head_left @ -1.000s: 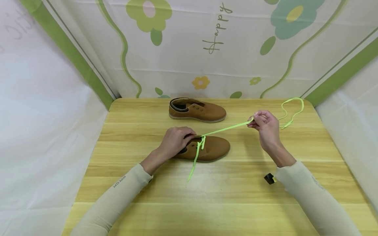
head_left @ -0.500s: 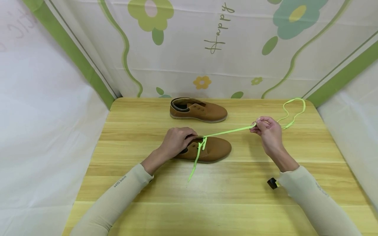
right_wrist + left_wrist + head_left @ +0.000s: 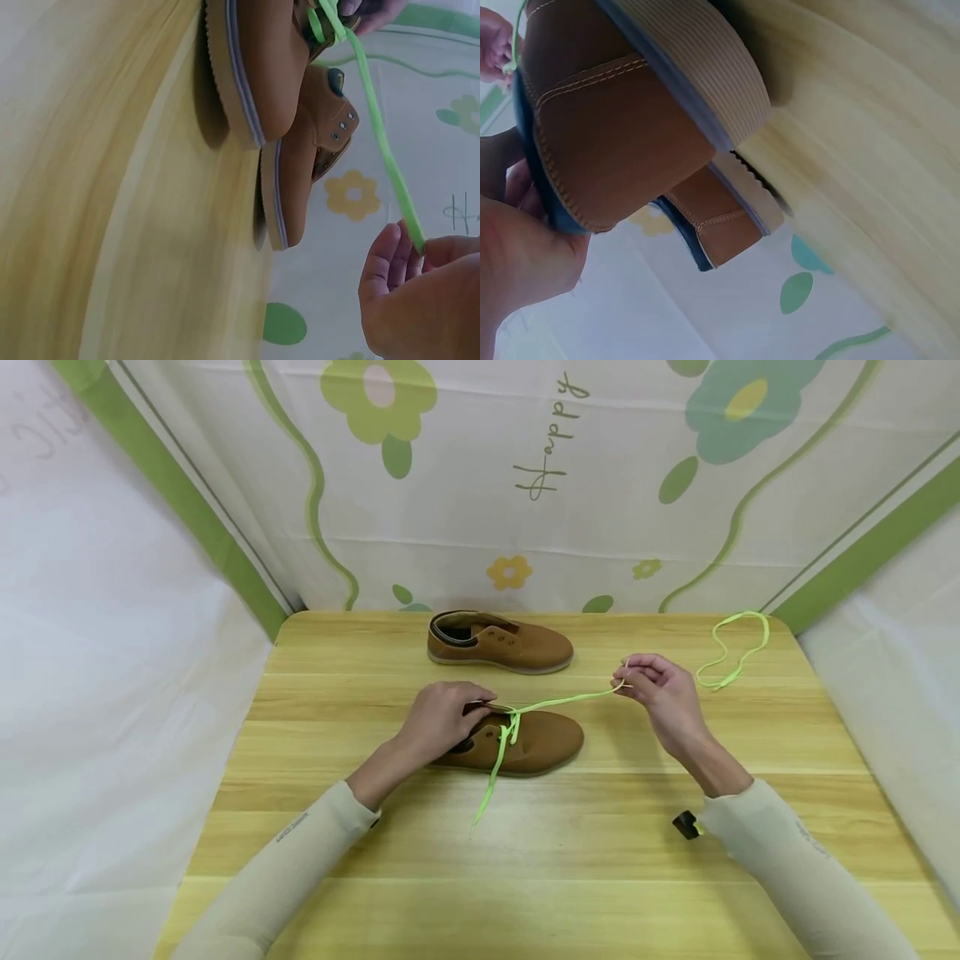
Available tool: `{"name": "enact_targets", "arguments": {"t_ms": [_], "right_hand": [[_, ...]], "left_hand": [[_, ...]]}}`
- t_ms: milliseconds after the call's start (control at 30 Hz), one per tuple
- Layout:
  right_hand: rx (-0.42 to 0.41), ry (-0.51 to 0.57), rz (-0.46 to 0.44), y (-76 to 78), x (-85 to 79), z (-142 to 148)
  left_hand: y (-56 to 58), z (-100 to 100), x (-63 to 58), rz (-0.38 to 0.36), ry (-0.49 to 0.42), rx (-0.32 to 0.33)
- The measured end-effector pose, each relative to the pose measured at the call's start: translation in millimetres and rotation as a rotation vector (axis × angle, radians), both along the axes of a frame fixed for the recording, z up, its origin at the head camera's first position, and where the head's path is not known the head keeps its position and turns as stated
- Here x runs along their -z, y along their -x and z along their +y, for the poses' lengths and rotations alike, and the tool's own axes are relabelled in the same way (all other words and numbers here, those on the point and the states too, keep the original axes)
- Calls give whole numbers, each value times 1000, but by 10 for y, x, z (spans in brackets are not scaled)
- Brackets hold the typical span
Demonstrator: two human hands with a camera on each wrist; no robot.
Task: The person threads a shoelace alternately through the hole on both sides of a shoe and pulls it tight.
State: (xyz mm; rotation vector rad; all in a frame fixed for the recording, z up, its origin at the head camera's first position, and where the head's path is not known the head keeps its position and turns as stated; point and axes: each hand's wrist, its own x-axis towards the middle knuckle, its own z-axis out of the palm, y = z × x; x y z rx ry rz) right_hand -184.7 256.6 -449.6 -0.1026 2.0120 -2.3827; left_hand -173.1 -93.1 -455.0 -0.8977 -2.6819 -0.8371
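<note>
A brown lace-up shoe (image 3: pixel 551 743) stands on the table with its toe to the right. My left hand (image 3: pixel 442 718) grips its upper by the far eyelet flap; in the left wrist view the fingers reach in over the collar. A neon-green shoelace (image 3: pixel 498 768) runs through the front eyelets. One end trails over the near side of the shoe. The other stretches right to my right hand (image 3: pixel 663 702), which pinches it between thumb and fingers. In the right wrist view this lace (image 3: pixel 386 154) rises from the fingertips to the shoe.
A second brown shoe (image 3: pixel 536 647), unlaced, stands behind the first near the back edge. Another green shoelace (image 3: pixel 763 631) lies looped at the back right of the table (image 3: pixel 525 902). A small black object (image 3: pixel 686 825) shows beside the right cuff. Printed fabric walls enclose the table.
My right hand has dipped slightly, then come back left toward the shoe. The lace was taut and now sags a little, with its tip poking above the fingers. The left hand keeps its place.
</note>
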Motion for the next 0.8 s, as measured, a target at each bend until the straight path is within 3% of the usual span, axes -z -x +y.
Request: {"name": "enact_targets", "arguments": {"t_ms": [167, 367, 500, 800], "right_hand": [[-49, -93, 42, 19, -79, -126], [-94, -252, 166, 53, -146, -327], [-147, -384, 254, 52, -173, -486], [-291, -697, 379, 16, -214, -801]], "left_hand": [[-88, -85, -45, 61, -35, -33], [-184, -150, -107, 136, -102, -56], [-230, -161, -110, 94, -82, -24], [-295, -139, -53, -39, 69, -18]]}}
